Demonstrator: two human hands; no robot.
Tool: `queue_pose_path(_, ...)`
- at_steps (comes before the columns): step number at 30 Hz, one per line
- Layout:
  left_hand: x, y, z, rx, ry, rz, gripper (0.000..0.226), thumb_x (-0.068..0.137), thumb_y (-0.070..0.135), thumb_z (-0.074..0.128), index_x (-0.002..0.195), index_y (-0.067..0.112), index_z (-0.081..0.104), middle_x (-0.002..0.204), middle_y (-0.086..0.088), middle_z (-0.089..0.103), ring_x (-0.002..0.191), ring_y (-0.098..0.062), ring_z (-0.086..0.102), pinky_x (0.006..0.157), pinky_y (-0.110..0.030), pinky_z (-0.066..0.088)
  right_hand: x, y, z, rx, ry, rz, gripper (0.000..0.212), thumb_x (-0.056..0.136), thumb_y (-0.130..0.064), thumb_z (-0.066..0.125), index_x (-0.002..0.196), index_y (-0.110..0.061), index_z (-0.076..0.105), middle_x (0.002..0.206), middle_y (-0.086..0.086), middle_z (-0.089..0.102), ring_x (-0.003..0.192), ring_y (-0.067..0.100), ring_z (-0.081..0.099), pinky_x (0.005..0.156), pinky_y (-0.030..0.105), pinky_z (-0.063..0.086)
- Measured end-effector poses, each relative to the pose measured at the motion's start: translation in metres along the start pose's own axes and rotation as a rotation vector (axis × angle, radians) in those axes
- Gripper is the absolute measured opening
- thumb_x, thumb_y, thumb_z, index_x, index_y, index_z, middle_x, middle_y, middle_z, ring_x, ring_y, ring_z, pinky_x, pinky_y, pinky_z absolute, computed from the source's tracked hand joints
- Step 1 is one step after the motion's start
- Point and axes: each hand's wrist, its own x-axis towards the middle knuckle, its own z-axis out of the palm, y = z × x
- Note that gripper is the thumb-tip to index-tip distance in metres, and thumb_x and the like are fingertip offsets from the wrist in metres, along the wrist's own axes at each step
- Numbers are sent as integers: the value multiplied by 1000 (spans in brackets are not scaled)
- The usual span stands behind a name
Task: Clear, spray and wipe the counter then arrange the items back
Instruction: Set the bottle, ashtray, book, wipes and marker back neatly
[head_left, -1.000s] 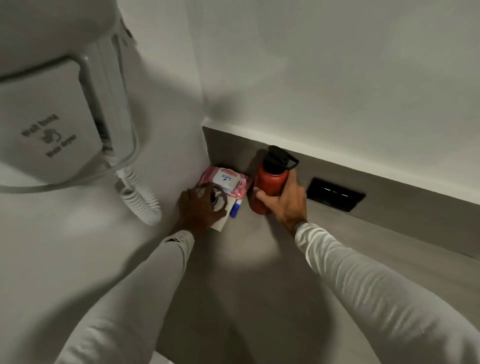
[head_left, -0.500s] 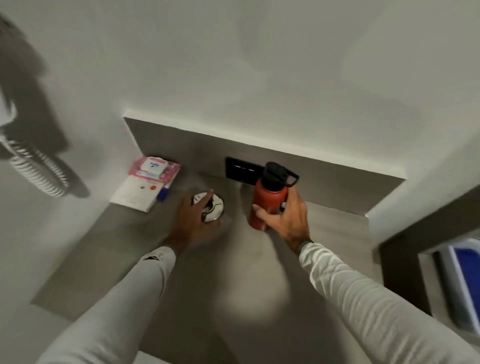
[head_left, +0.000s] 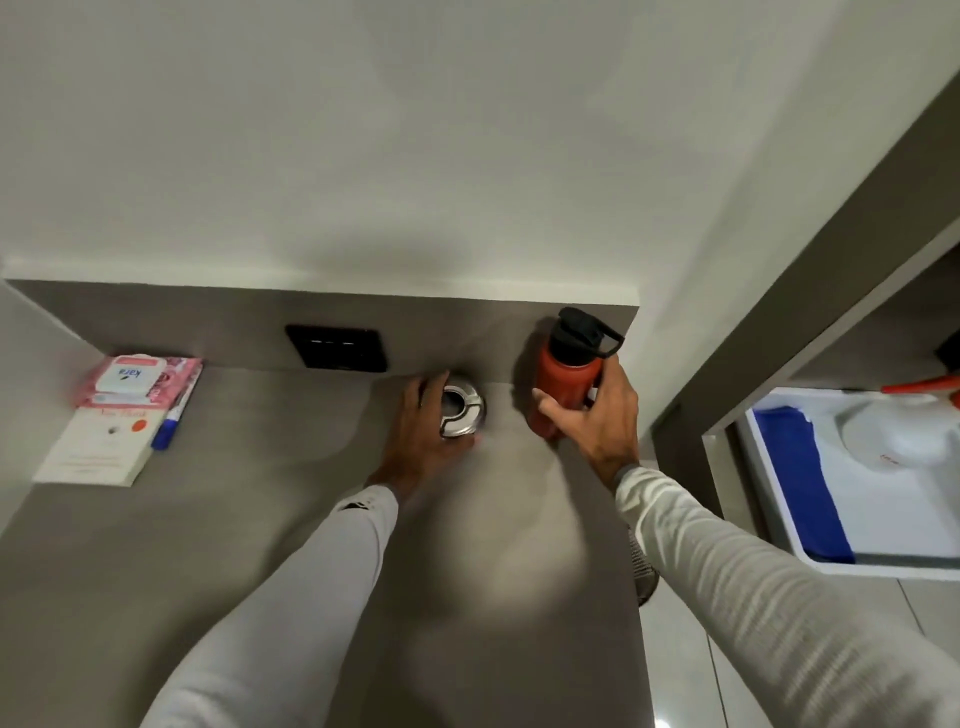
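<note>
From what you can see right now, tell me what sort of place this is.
Probably a hotel room or small flat, at a vanity or dressing counter: a switch panel in the upstand, a wet wipes pack and a red water bottle on top.

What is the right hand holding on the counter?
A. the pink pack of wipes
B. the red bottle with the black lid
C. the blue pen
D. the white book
B: the right hand is wrapped around the red bottle, which stands upright at the counter's far right corner, while the left hand holds a small silver tin.
</note>
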Motion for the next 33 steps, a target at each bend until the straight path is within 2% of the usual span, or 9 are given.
queue_pose_path(7,13,-5,8,-125,41,-65,102,56,32,95,137,10,37,137,-12,45,127,-27,49,108,-47,43,5,9,-4,102,-66,13,82,61,-55,86,126,-17,54,121,3,67,109,19,67,92,37,61)
queue_pose_path(10,12,-12,10,-169,30,-73,104,56,29,95,139,12,35,137,-11,46,127,-27,51,107,-49,44,6,10,-5,125,-98,8,82,59,-55,86,124,-16,56,119,3,68,107,18,68,91,29,60)
queue_pose_path(15,12,-15,9,-194,12,-66,114,56,28,96,145,13,28,142,-9,43,132,-26,47,110,-49,42,5,12,-5,89,-94,-21,75,64,-57,86,122,-25,52,118,-5,66,107,11,65,95,28,58)
queue_pose_path(21,-3,-20,-3,-186,-3,-57,118,51,44,93,145,20,28,145,-7,43,134,-27,44,110,-50,41,-29,27,-1,-47,7,109,108,57,-78,80,140,-24,37,133,1,55,112,16,58,95,33,54)
queue_pose_path(23,-11,-21,-8,-191,1,-50,116,50,47,91,145,24,28,143,-5,45,132,-25,46,110,-49,42,-38,26,0,-49,23,161,100,57,-80,77,133,-26,41,126,0,58,106,17,60,92,37,57)
queue_pose_path(25,-20,-25,-11,-152,6,-45,117,55,52,88,148,26,23,148,-6,42,136,-26,43,113,-47,39,-49,23,0,-138,-7,177,76,62,-82,71,112,-31,45,103,-6,62,88,16,63,79,41,60)
queue_pose_path(28,-43,-33,-23,94,70,-87,111,69,64,73,154,19,17,158,-10,29,143,-29,33,116,-44,32,-74,13,9,-411,-194,-18,52,76,-78,60,97,-33,46,89,-6,65,79,22,66,72,38,57)
queue_pose_path(31,-73,-56,-50,422,159,-34,99,78,73,44,152,9,28,154,-18,39,140,-35,40,112,-46,35,-87,-4,38,-535,-298,-292,45,87,-61,63,112,-23,61,102,4,67,95,30,64,83,40,52)
queue_pose_path(33,-96,-80,-78,556,213,-17,91,83,69,39,152,11,32,153,-20,40,138,-37,43,109,-48,40,-89,-28,72,-579,-367,-432,52,90,-56,61,123,-16,63,113,8,65,105,33,61,90,43,49)
